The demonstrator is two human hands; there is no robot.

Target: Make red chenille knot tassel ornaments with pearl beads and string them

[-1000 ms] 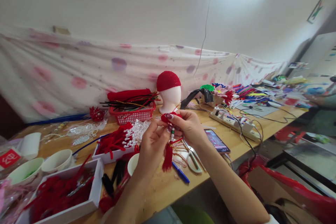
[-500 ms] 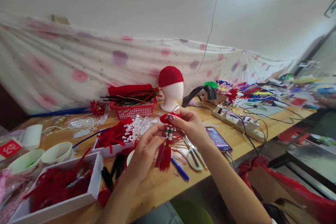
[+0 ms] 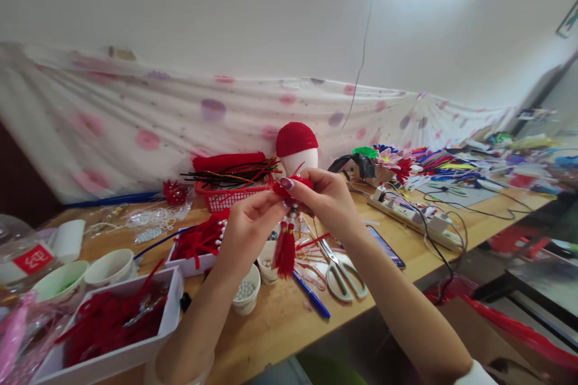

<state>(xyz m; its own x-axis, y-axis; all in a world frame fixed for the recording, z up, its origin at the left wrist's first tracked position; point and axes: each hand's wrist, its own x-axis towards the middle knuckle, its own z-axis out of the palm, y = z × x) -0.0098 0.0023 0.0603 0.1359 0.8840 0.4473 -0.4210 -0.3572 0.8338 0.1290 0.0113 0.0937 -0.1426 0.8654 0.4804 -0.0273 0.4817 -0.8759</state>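
Note:
Both hands are raised over the wooden table (image 3: pixel 275 325), working one small red ornament (image 3: pixel 289 185). My right hand (image 3: pixel 332 201) pinches its red fuzzy top between thumb and forefinger. My left hand (image 3: pixel 247 230) grips it from the left, fingertips at the beaded strand. Two red tassels (image 3: pixel 285 249) with pearl and green beads hang below the fingers. Under the hands stand two small paper cups (image 3: pixel 246 296) holding pearls.
Scissors (image 3: pixel 341 274), a blue pen (image 3: pixel 312 299) and a phone (image 3: pixel 388 248) lie to the right. A white tray of red pieces (image 3: pixel 112 337), bowls (image 3: pixel 108 266), a red basket (image 3: pixel 228 197), a foam head with a red cap (image 3: pixel 295 147) and a power strip (image 3: pixel 415 222) stand around.
Both hands lifted the ornament higher and farther from me. The tassels now hang clear of the table, and the pearl cups beneath have come into sight.

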